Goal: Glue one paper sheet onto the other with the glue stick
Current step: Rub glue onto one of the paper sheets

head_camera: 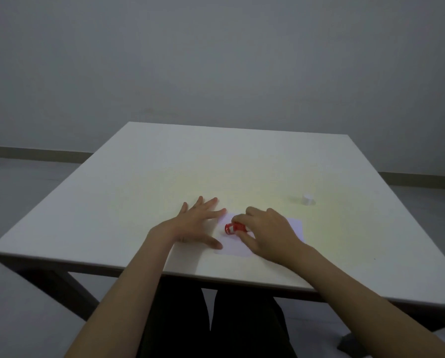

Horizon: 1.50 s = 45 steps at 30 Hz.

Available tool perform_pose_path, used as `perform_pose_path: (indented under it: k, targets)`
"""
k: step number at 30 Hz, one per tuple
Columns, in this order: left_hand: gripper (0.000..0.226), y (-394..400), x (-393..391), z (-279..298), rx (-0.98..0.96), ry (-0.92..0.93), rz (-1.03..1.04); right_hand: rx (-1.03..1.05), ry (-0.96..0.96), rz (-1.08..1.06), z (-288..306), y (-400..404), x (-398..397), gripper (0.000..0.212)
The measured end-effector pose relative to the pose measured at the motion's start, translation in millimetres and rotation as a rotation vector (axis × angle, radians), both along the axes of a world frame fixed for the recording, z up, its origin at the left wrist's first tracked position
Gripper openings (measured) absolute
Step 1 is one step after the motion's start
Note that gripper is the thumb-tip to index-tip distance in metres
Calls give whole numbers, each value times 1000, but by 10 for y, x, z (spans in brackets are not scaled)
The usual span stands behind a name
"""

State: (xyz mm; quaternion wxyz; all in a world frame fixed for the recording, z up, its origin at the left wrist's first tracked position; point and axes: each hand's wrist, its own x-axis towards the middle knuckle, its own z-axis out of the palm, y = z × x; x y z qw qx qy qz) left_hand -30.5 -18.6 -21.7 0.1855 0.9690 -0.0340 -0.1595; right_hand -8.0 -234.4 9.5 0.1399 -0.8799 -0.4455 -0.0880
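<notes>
A pale paper sheet [233, 248] lies flat near the table's front edge; whether it is one sheet or two stacked I cannot tell. My left hand [198, 223] rests flat with fingers spread, its fingertips and thumb on the sheet's left edge. My right hand [268, 232] covers the sheet's middle and grips a red glue stick [233, 227], which lies low and tilted with its end against the paper. A small white cap [307, 199] stands on the table to the far right of the sheet.
The white square table [164, 171] fills the middle of the view, with its front edge close to my body. Grey floor lies on both sides and a plain wall stands behind. My dark-trousered legs sit under the table.
</notes>
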Motion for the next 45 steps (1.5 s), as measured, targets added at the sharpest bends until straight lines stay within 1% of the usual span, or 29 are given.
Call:
perform_pose_path:
  k: [4,6,8,10,11,13,16,17,19,21,23,25,28,30,35,37,39,40,42,45]
  targets:
    - [98,12,5,-2,7,4,-7,33,18,-189,55,-61,176,28]
    - [99,16,9,-14,-1,9,-5,38,-9,-154,17,-63,102,27]
    - [99,19,12,-30,-15,9,-1,33,-21,-28,-38,-63,-58,26]
    - [99,22,11,-43,-9,4,-2,14,13,67,-47,-93,-153,27]
    - [99,23,12,-45,-6,4,-3,8,32,77,-31,-113,-143,27]
    - [99,22,16,-38,1,8,-5,34,57,20,1,-144,-44,27]
    - [100,18,24,-32,19,9,-11,76,67,-160,30,-203,134,27]
    - [100,20,22,-34,17,7,-9,88,65,-189,24,-224,150,27]
    - [100,26,18,-43,0,7,-1,112,80,-146,-1,-271,77,26]
    - [101,29,14,-53,-14,6,-1,119,145,-17,-35,-329,-98,25]
    - [101,28,14,-57,-13,2,-5,89,202,62,-40,-381,-197,27]
    - [101,20,13,-46,-7,4,-2,92,205,43,-12,-415,-113,26]
    - [100,11,1,-31,0,4,-3,110,203,-100,39,-468,66,24]
    - [100,10,-12,-32,-21,-1,1,100,185,-150,33,-516,96,25]
    - [101,30,-15,-59,-49,-7,2,54,193,3,76,-585,-91,24]
    - [101,24,-11,-62,-30,-7,2,13,134,-7,153,-592,-77,25]
    - [101,15,-12,-57,-15,-4,4,61,79,-68,231,-576,-33,22]
    - [101,9,-13,-50,-10,-2,4,108,85,-82,261,-547,-17,20]
    - [101,-2,-17,-32,1,3,2,150,157,-38,278,-438,-24,20]
    - [101,-17,-30,-8,23,9,-5,67,317,64,164,-228,-56,23]
